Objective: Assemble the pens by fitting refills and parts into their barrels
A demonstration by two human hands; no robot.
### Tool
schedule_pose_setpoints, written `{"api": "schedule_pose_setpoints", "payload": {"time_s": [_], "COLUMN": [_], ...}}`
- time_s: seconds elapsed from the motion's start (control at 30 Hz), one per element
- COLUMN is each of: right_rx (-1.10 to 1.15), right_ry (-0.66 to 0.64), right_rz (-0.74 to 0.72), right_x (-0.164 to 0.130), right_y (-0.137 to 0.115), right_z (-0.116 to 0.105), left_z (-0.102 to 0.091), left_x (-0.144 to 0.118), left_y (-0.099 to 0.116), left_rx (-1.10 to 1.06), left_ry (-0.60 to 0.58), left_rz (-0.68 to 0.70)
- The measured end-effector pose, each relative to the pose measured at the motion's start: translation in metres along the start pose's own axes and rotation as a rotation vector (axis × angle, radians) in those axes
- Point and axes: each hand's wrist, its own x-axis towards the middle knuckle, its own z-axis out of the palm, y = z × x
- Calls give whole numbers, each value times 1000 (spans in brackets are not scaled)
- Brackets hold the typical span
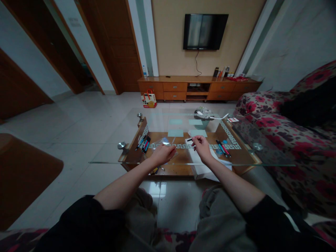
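Glass worktop (110, 159) taken as landmark. Right hand (202, 147) raised over its middle, fingers pinching a thin dark pen (190, 139) by one end, the pen pointing left and roughly level. Left hand (162, 154) just left of it, fingers curled in on a clear plastic wrapper (163, 142) (exact grip unclear). White paper (203, 167) beneath the right hand. Loose pens (144, 143) toward the worktop's left end, more pens (223, 148) toward its right end. Bin (203, 117) past the far edge.
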Motion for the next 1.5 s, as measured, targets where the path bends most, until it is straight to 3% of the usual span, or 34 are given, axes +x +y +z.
{"api": "schedule_pose_setpoints", "payload": {"time_s": [0.2, 0.43, 0.77, 1.5], "right_rx": [-390, -611, -736, -919], "right_ry": [-83, -288, -390, -437], "right_rz": [-277, -393, -458, -374], "right_x": [4, 12, 12, 6], "right_y": [3, 18, 21, 8], "right_z": [-12, -10, 4, 17], "left_z": [-1, -2, -7, -11], "left_x": [2, 2, 3, 3], "left_y": [1, 3, 8, 11], "left_rx": [28, 7, -9, -13], "left_ry": [30, 35, 34, -8], "left_rz": [-84, -100, -94, -103]}}
